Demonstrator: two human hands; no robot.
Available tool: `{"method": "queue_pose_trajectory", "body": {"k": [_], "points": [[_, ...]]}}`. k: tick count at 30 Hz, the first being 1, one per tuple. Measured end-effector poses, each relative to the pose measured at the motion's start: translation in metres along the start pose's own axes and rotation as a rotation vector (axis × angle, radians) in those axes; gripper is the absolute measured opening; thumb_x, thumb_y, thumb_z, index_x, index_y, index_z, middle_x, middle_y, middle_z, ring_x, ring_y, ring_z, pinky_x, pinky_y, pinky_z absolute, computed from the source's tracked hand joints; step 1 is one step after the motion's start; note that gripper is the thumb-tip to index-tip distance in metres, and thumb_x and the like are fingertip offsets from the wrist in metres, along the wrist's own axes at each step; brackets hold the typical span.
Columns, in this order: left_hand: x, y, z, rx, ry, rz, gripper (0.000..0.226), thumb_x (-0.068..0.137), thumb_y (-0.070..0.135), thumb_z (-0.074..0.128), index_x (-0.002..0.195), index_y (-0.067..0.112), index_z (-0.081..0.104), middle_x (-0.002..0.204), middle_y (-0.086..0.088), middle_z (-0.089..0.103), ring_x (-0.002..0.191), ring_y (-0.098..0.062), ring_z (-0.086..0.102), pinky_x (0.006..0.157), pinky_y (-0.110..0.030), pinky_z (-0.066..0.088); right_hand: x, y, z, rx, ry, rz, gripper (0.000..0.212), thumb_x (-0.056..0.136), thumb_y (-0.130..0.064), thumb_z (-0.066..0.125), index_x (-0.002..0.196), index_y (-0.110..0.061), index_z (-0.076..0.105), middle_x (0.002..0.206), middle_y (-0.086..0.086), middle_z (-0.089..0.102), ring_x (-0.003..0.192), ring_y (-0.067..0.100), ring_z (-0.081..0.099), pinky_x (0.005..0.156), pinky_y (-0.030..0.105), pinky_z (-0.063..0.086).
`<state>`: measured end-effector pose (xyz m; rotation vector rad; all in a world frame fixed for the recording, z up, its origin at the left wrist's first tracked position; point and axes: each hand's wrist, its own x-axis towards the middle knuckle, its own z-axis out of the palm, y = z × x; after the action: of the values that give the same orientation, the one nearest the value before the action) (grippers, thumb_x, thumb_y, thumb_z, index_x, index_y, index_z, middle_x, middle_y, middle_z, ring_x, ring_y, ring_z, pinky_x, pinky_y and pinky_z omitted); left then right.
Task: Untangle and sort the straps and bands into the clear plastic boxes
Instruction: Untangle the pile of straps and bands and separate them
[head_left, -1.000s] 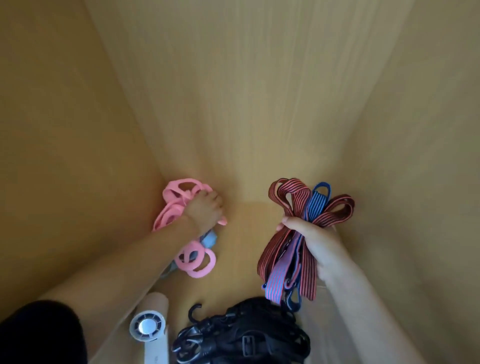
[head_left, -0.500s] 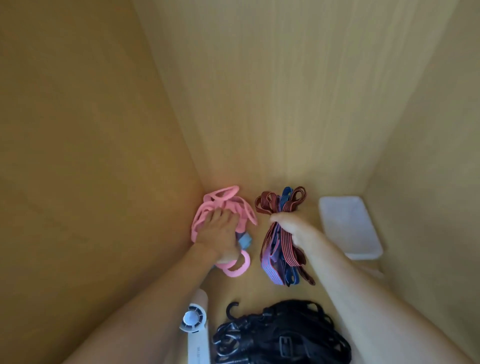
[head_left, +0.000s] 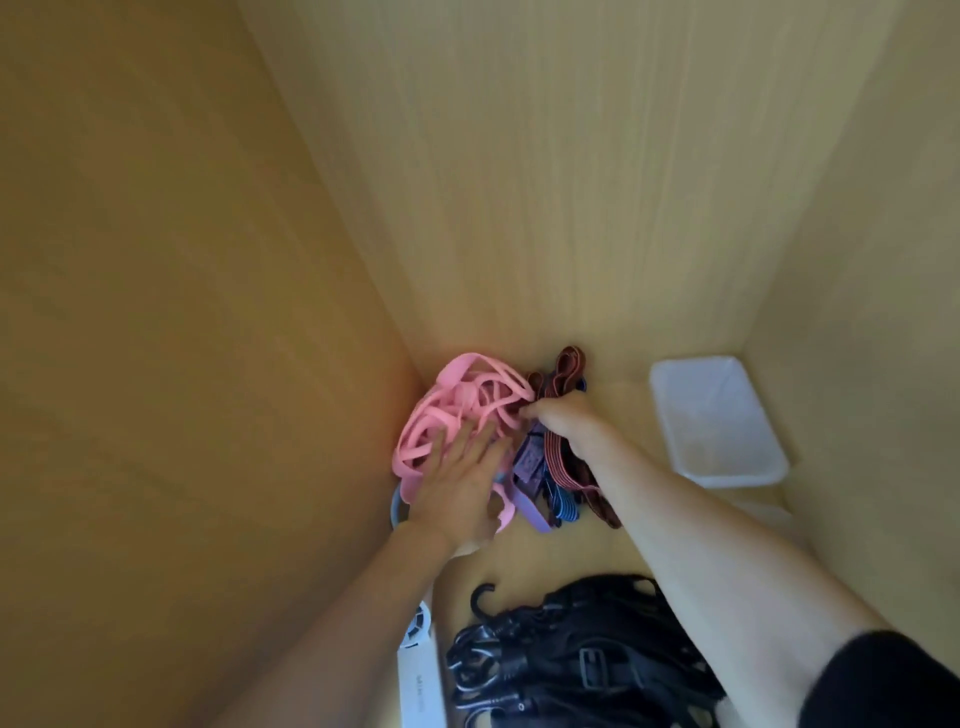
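A tangle of pink bands (head_left: 457, 405) lies in the back left corner of a wooden compartment. My left hand (head_left: 460, 478) rests flat on it with the fingers spread and straight. Right beside it sits a bundle of red-striped, blue and purple straps (head_left: 558, 483). My right hand (head_left: 563, 421) holds that bundle from above, its fingers curled round the straps and its fingertips touching the pink bands. A clear plastic box (head_left: 714, 421) stands to the right with nothing visible inside.
A heap of black straps with hooks and buckles (head_left: 571, 660) lies near the front. A white handheld fan (head_left: 418, 665) lies at the front left. A pale blue ring (head_left: 397, 506) peeks out beneath the pink bands. Wooden walls close in on three sides.
My right hand lowered the striped bundle onto the floor beside the pink bands. My left hand opened flat on the pink tangle. The view swung right, revealing the clear box.
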<state>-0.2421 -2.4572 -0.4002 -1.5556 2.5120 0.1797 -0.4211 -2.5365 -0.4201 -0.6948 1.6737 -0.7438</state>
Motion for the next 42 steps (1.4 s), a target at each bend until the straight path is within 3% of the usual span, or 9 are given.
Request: {"method": "queue_pose_trajectory", "body": {"k": [5,9,13,17,20,25,28,35,42], "points": [[0.002,0.013,-0.006,-0.137,0.077,-0.006,0.088,0.087,0.02,0.06,0.159,0.027,0.011,0.169,0.002,0.003,0.155,-0.021,-0.011,0.121,-0.043,-0.016,-0.007,0.002,-0.031,-0.103,0.012,-0.037,0.06,0.066,-0.049,0.081,0.108,-0.008,0.066,0.112,0.008,0.067,0.1,0.027,0.064,0.092,0.037,0.052],[-0.005,0.017,-0.003,-0.303,0.195,-0.013,0.082,0.082,0.014,0.065,0.156,0.02,0.028,0.167,-0.002,0.016,0.156,-0.022,0.001,0.124,-0.035,-0.005,-0.041,0.004,-0.059,-0.164,-0.001,-0.085,0.033,0.089,-0.034,0.069,0.11,-0.008,0.067,0.115,0.01,0.069,0.097,0.024,0.064,0.086,0.035,0.049],[-0.043,0.04,-0.003,-0.717,0.381,-0.019,0.05,0.078,0.002,0.065,0.105,0.045,0.061,0.127,0.012,0.055,0.13,-0.012,0.043,0.108,-0.025,0.031,-0.087,0.013,-0.085,-0.214,0.005,-0.249,0.026,0.094,-0.014,0.062,0.12,-0.01,0.062,0.119,0.008,0.067,0.091,0.016,0.062,0.08,0.029,0.047],[-0.095,0.069,0.0,-0.842,0.223,-0.056,0.042,0.085,0.034,0.07,0.12,0.05,0.052,0.127,0.026,0.052,0.125,0.002,0.044,0.106,-0.028,0.04,-0.122,0.03,-0.097,-0.291,0.033,-0.343,0.052,0.094,-0.02,0.066,0.143,-0.015,0.051,0.146,0.002,0.053,0.129,0.016,0.052,0.106,0.026,0.036],[-0.123,0.08,0.007,-0.701,-0.001,-0.047,0.089,0.071,0.066,0.073,0.145,0.042,0.031,0.144,0.021,0.034,0.137,0.0,0.031,0.112,-0.028,0.036,-0.17,0.056,-0.105,-0.334,-0.098,-0.443,0.046,0.089,-0.022,0.073,0.133,-0.021,0.059,0.135,-0.007,0.058,0.127,0.007,0.053,0.112,0.026,0.039],[-0.137,0.092,0.036,-0.254,-0.123,0.043,0.145,0.049,0.082,0.071,0.154,0.033,-0.016,0.162,0.0,-0.001,0.151,-0.022,-0.008,0.125,-0.044,0.0,-0.218,0.12,-0.088,-1.12,-0.264,-0.433,0.139,0.055,-0.065,0.084,0.158,-0.032,-0.003,0.164,-0.008,-0.009,0.153,0.021,-0.005,0.126,0.042,0.003],[-0.133,0.093,0.055,-0.163,-0.123,0.04,0.145,0.051,0.082,0.066,0.155,0.03,-0.021,0.161,-0.008,0.006,0.151,-0.027,0.0,0.124,-0.049,0.004,-0.216,0.151,-0.065,-1.35,-0.203,-0.427,0.155,0.052,-0.067,0.086,0.155,-0.029,-0.023,0.163,0.007,-0.023,0.152,0.035,-0.014,0.123,0.051,-0.011],[-0.113,0.09,0.054,-0.121,-0.094,0.024,0.116,0.069,0.064,0.064,0.157,0.027,-0.002,0.137,0.003,0.037,0.126,-0.025,0.038,0.111,-0.04,0.031,-0.188,0.176,-0.055,-1.221,0.019,-0.579,0.1,0.058,-0.057,0.08,0.144,-0.026,0.04,0.137,-0.003,0.05,0.132,0.028,0.045,0.107,0.045,0.041],[-0.097,0.093,0.056,-0.145,-0.071,-0.048,0.079,0.077,0.054,0.062,0.144,0.028,0.029,0.129,0.008,0.048,0.119,-0.023,0.045,0.104,-0.037,0.036,-0.173,0.171,-0.049,-1.173,0.157,-0.634,0.053,0.054,-0.05,0.076,0.098,-0.027,0.058,0.088,-0.011,0.061,0.085,0.017,0.064,0.08,0.034,0.048]]}}
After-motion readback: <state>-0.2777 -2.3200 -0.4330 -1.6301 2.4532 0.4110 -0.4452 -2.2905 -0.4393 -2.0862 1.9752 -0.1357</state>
